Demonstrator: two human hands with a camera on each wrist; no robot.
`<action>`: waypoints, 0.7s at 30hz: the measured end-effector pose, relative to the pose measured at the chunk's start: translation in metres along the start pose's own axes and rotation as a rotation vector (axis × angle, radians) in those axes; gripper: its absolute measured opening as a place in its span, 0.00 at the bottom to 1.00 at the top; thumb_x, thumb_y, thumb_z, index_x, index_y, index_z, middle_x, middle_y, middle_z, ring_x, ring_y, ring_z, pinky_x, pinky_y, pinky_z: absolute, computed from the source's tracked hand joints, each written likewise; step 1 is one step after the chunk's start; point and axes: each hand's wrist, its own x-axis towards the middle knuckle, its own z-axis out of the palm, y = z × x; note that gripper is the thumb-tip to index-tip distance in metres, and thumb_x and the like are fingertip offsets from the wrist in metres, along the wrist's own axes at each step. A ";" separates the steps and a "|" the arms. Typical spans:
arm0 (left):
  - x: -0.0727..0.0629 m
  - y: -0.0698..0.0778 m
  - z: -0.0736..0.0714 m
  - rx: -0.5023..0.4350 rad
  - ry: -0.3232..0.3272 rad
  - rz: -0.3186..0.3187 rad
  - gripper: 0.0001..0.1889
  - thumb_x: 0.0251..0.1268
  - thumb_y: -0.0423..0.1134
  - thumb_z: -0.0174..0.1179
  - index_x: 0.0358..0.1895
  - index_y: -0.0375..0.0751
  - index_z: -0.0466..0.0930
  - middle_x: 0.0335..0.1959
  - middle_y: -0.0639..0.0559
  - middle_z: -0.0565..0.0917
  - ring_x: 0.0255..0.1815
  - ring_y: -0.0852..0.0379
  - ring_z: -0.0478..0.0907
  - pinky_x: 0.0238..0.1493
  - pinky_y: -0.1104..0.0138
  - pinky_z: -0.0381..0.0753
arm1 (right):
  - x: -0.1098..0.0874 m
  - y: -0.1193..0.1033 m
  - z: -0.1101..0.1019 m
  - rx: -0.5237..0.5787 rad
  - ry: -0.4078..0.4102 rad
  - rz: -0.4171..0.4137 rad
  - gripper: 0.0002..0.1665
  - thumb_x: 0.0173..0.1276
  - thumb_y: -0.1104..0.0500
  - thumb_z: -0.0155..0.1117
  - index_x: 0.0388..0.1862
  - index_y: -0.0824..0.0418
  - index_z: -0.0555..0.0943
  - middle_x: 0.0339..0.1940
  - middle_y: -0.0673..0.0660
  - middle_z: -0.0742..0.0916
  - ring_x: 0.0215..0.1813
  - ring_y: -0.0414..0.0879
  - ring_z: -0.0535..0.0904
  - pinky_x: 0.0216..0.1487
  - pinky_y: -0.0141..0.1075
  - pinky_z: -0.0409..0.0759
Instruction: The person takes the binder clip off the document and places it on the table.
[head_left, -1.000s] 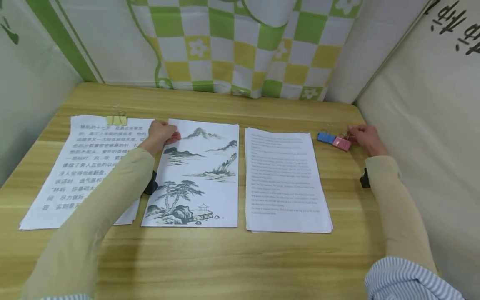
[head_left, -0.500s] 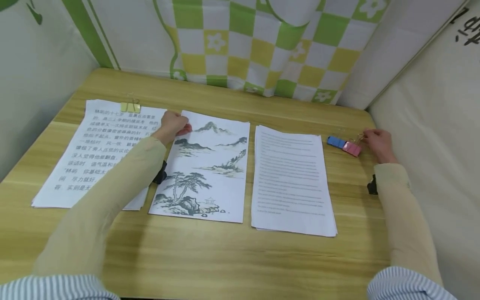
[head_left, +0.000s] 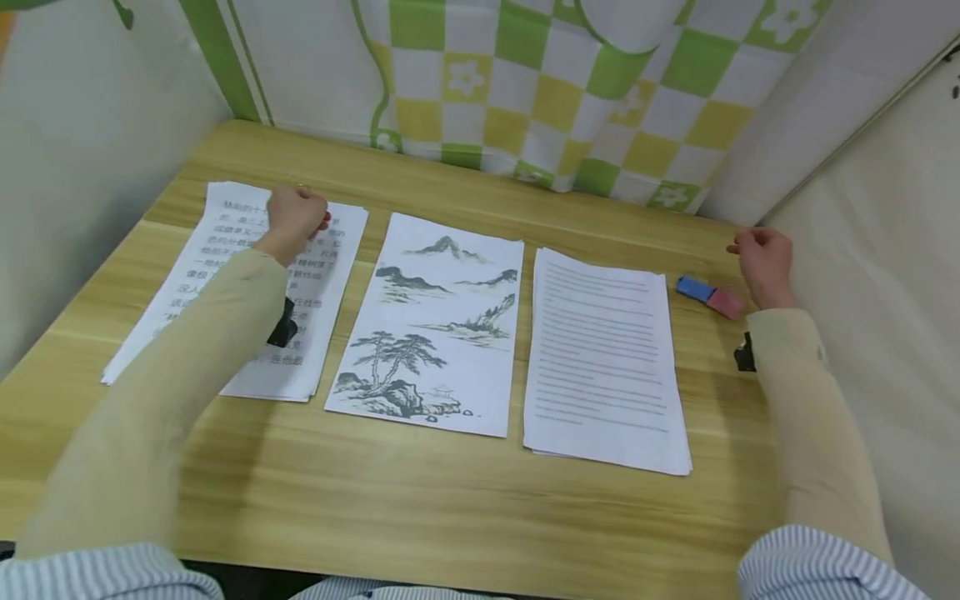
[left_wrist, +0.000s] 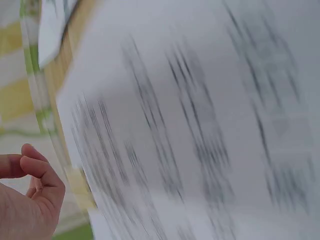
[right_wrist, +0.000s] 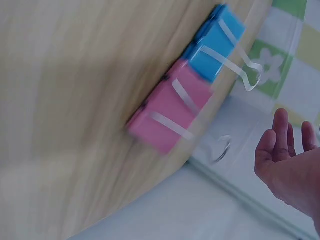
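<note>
My left hand (head_left: pixel 295 218) hovers over the top of the left stack of printed paper (head_left: pixel 330 258), fingers loosely curled and holding nothing. In the left wrist view, a yellow binder clip (left_wrist: pixel 80 187) sits on the stack's edge beside that hand; the head view has it mostly hidden behind the hand. At the table's right end, my right hand (head_left: pixel 767 262) is raised, its fingers relaxed and free of anything. Just left of it lie a pink binder clip (head_left: pixel 724 302) and a blue binder clip (right_wrist: pixel 215 47), side by side and touching, wire handles up.
A sheet with an ink landscape (head_left: pixel 420 304) lies in the middle, and a stack of English-looking text pages (head_left: pixel 603 367) to its right. A checked curtain (head_left: pixel 517 92) hangs behind the wooden table (head_left: pixel 420 492); pale walls stand at both sides.
My left hand has left the landscape sheet's top corner and moved left over the text stack. My right hand has let go of the pink clip's handle and lifted. The head view has shifted.
</note>
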 end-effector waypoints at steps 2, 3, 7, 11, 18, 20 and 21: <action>0.002 -0.006 -0.016 0.030 0.049 -0.021 0.14 0.66 0.34 0.44 0.50 0.34 0.71 0.15 0.63 0.72 0.16 0.70 0.72 0.19 0.78 0.73 | 0.001 -0.006 0.004 -0.022 -0.004 -0.021 0.08 0.73 0.50 0.45 0.38 0.48 0.72 0.36 0.40 0.76 0.31 0.21 0.76 0.35 0.20 0.70; 0.004 -0.010 -0.024 0.034 0.063 -0.038 0.17 0.66 0.35 0.43 0.55 0.33 0.69 0.15 0.63 0.72 0.16 0.70 0.72 0.19 0.78 0.74 | 0.001 -0.010 0.007 -0.023 -0.009 -0.027 0.08 0.73 0.50 0.45 0.38 0.48 0.72 0.35 0.39 0.76 0.32 0.21 0.76 0.36 0.21 0.69; 0.010 -0.031 -0.050 -0.015 0.070 -0.125 0.30 0.65 0.33 0.42 0.71 0.33 0.53 0.20 0.59 0.72 0.17 0.70 0.72 0.22 0.78 0.78 | 0.003 -0.022 0.021 -0.010 -0.048 -0.084 0.10 0.73 0.49 0.46 0.38 0.51 0.73 0.33 0.39 0.76 0.33 0.23 0.76 0.33 0.23 0.68; 0.010 -0.047 -0.065 -0.033 0.054 -0.195 0.31 0.65 0.32 0.44 0.71 0.29 0.50 0.19 0.58 0.73 0.17 0.69 0.74 0.26 0.78 0.81 | 0.006 -0.042 0.044 -0.004 -0.074 -0.175 0.14 0.73 0.50 0.47 0.40 0.58 0.75 0.28 0.38 0.77 0.33 0.26 0.74 0.33 0.24 0.67; 0.010 -0.053 -0.068 -0.073 0.042 -0.277 0.26 0.68 0.33 0.46 0.69 0.33 0.57 0.15 0.60 0.73 0.18 0.69 0.75 0.28 0.78 0.82 | 0.005 -0.097 0.112 0.029 -0.153 -0.239 0.14 0.71 0.55 0.50 0.42 0.64 0.76 0.27 0.40 0.76 0.29 0.27 0.73 0.37 0.26 0.69; 0.010 -0.052 -0.066 -0.114 0.039 -0.311 0.28 0.68 0.32 0.45 0.71 0.35 0.53 0.15 0.60 0.74 0.18 0.69 0.76 0.28 0.78 0.81 | 0.002 -0.110 0.134 0.046 -0.187 -0.282 0.15 0.71 0.57 0.50 0.44 0.69 0.77 0.27 0.43 0.76 0.28 0.28 0.73 0.37 0.26 0.71; 0.010 -0.052 -0.065 -0.133 0.039 -0.329 0.29 0.69 0.32 0.44 0.72 0.35 0.52 0.14 0.60 0.74 0.18 0.69 0.76 0.29 0.79 0.81 | 0.000 -0.116 0.145 0.046 -0.206 -0.309 0.16 0.70 0.58 0.50 0.44 0.70 0.77 0.26 0.45 0.77 0.28 0.30 0.73 0.36 0.25 0.71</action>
